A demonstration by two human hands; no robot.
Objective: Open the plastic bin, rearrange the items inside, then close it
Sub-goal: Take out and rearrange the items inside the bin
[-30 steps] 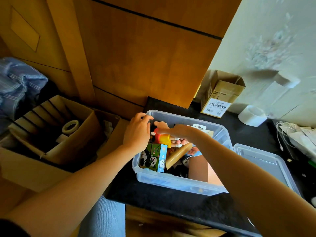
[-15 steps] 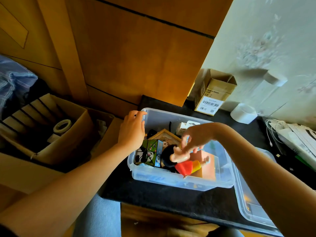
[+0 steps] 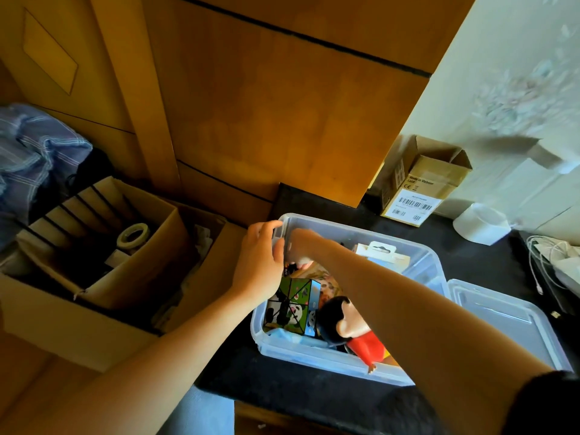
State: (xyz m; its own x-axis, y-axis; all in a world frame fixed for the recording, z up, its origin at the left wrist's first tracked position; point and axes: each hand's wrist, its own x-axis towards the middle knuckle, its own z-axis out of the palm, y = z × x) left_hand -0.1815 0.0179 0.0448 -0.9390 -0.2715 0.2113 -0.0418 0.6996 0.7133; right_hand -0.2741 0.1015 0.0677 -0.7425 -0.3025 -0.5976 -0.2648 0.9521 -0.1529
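The clear plastic bin (image 3: 317, 361) stands open on a black table, its lid (image 3: 505, 321) lying flat to the right. My left hand (image 3: 259, 265) grips the bin's far-left corner rim. Just beside it, my right hand (image 3: 303, 246) reaches down into that same corner; its fingers are partly hidden, so whether it holds anything is unclear. A doll with black hair and a red shirt (image 3: 348, 328) lies near the front wall under my right forearm. A panda-print box (image 3: 292, 306) sits at the left inside, and a white hang-tag package (image 3: 384, 254) at the back.
A large cardboard box with dividers and a tape roll (image 3: 133, 235) sits left of the table. A small barcode carton (image 3: 422, 183), a white round object (image 3: 480, 222) and white cables (image 3: 547, 255) occupy the back right. A wooden cabinet overhangs the bin's far side.
My right hand has let go of the doll, which now lies at the bin's front, and has moved to the far-left corner. My left hand stays on the rim.
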